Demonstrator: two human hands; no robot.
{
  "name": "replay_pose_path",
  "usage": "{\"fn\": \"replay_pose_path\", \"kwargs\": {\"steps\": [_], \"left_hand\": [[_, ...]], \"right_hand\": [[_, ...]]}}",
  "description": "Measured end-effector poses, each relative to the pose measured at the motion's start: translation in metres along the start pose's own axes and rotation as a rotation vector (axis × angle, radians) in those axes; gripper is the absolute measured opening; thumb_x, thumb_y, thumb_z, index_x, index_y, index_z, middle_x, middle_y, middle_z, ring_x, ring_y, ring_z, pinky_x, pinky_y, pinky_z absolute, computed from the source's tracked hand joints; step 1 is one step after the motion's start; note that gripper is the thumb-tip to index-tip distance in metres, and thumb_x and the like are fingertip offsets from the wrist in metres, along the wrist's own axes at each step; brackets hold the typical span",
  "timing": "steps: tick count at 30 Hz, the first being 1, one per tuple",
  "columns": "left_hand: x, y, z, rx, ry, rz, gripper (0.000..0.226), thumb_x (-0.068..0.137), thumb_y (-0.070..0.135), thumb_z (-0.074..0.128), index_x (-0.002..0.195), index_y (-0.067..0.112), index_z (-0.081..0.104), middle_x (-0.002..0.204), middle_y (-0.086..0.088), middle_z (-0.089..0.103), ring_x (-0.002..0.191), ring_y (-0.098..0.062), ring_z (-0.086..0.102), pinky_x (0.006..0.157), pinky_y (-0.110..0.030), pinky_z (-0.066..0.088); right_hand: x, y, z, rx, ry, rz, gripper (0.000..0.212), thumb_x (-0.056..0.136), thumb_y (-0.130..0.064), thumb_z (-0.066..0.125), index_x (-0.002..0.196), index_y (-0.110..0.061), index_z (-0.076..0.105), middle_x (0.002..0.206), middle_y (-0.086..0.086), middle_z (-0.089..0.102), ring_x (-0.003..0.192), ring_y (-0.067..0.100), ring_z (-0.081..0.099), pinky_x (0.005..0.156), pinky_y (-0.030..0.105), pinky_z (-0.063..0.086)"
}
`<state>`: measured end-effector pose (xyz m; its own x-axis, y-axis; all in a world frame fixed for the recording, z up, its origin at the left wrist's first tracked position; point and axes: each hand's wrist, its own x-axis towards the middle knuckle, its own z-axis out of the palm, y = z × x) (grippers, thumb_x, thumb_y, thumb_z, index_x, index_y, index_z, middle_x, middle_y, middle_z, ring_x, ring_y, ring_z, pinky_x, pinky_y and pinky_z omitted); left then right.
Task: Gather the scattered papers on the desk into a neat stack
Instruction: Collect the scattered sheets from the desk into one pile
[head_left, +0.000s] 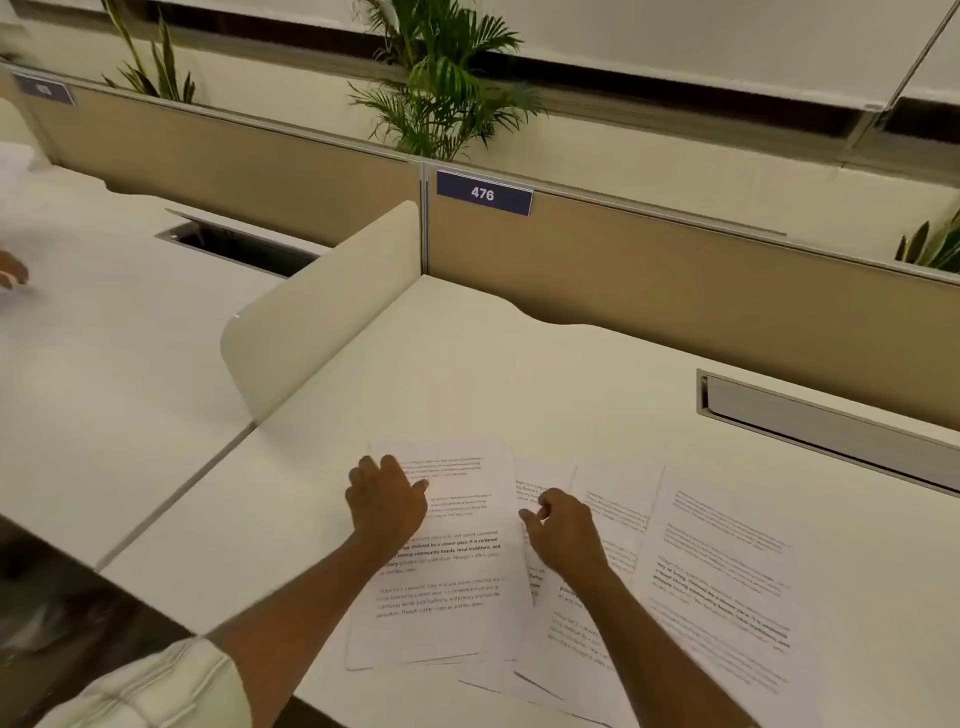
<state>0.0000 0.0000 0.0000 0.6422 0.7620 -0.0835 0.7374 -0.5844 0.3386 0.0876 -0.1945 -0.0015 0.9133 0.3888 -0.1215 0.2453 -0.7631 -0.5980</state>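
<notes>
Several printed white papers lie fanned out on the white desk (467, 364). The leftmost sheet (457, 587) lies on top, overlapping the sheets to its right. My left hand (387, 501) rests flat on that sheet's upper left part, fingers spread. My right hand (563, 527) sits on the overlapped middle sheets (576, 639) by the top sheet's right edge, its fingers curled and its thumb near that edge. Another sheet (722, 587) lies furthest right, partly over its neighbour (615, 504).
A low cream divider (322, 306) stands at the desk's left. A tan partition with a "476" label (483, 193) runs along the back, plants behind it. A closed cable flap (831, 426) sits right. Another person's hand (10, 273) shows at the far left edge.
</notes>
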Motion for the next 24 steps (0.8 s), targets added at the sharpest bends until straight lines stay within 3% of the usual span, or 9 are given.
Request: {"fn": "replay_pose_path", "kwargs": {"steps": [3, 5, 9, 14, 19, 24], "left_hand": [[0.0, -0.02, 0.005, -0.021, -0.046, -0.173, 0.064, 0.081, 0.05, 0.067, 0.122, 0.004, 0.05, 0.124, -0.018, 0.051, 0.117, -0.033, 0.048, 0.095, -0.043, 0.044], [-0.001, -0.031, 0.01, -0.055, -0.068, -0.241, 0.068, 0.077, 0.052, 0.071, 0.121, 0.004, 0.05, 0.123, -0.017, 0.051, 0.117, -0.033, 0.049, 0.094, -0.043, 0.045], [-0.001, -0.039, 0.016, -0.093, -0.029, -0.281, 0.073, 0.075, 0.058, 0.07, 0.116, 0.001, 0.051, 0.119, -0.018, 0.051, 0.111, -0.034, 0.051, 0.09, -0.044, 0.045], [0.001, -0.042, 0.02, -0.158, -0.044, -0.297, 0.075, 0.073, 0.053, 0.076, 0.117, 0.0, 0.048, 0.12, -0.018, 0.049, 0.112, -0.035, 0.05, 0.091, -0.045, 0.045], [0.0, -0.04, 0.024, -0.213, -0.106, -0.301, 0.067, 0.076, 0.04, 0.077, 0.121, 0.002, 0.045, 0.122, -0.019, 0.051, 0.114, -0.038, 0.051, 0.094, -0.046, 0.043], [0.004, -0.043, 0.025, -0.29, -0.115, -0.317, 0.074, 0.075, 0.035, 0.079, 0.131, 0.004, 0.043, 0.128, -0.02, 0.051, 0.121, -0.039, 0.047, 0.099, -0.049, 0.039]], "right_hand": [[0.0, -0.009, 0.016, -0.005, -0.059, 0.055, 0.046, 0.086, -0.035, 0.064, 0.118, -0.003, 0.054, 0.115, 0.011, 0.062, 0.106, 0.024, 0.06, 0.084, 0.027, 0.046], [-0.003, -0.016, 0.025, -0.027, -0.086, 0.09, 0.051, 0.087, -0.037, 0.063, 0.122, -0.003, 0.052, 0.121, 0.012, 0.059, 0.111, 0.025, 0.058, 0.089, 0.028, 0.046], [-0.005, -0.023, 0.037, -0.127, -0.068, 0.141, 0.051, 0.086, -0.04, 0.061, 0.12, -0.004, 0.051, 0.122, 0.013, 0.054, 0.112, 0.027, 0.055, 0.092, 0.035, 0.048], [-0.007, -0.031, 0.051, -0.18, -0.034, 0.179, 0.052, 0.086, -0.038, 0.063, 0.122, -0.003, 0.047, 0.126, 0.013, 0.047, 0.115, 0.027, 0.049, 0.093, 0.033, 0.046], [-0.005, -0.036, 0.06, -0.024, -0.041, 0.235, 0.049, 0.085, -0.024, 0.067, 0.124, -0.003, 0.045, 0.125, 0.013, 0.053, 0.117, 0.027, 0.051, 0.095, 0.035, 0.045], [-0.001, -0.039, 0.058, 0.138, -0.025, 0.308, 0.04, 0.091, -0.011, 0.055, 0.129, -0.009, 0.042, 0.127, 0.011, 0.059, 0.108, 0.024, 0.06, 0.089, 0.036, 0.048]]}}
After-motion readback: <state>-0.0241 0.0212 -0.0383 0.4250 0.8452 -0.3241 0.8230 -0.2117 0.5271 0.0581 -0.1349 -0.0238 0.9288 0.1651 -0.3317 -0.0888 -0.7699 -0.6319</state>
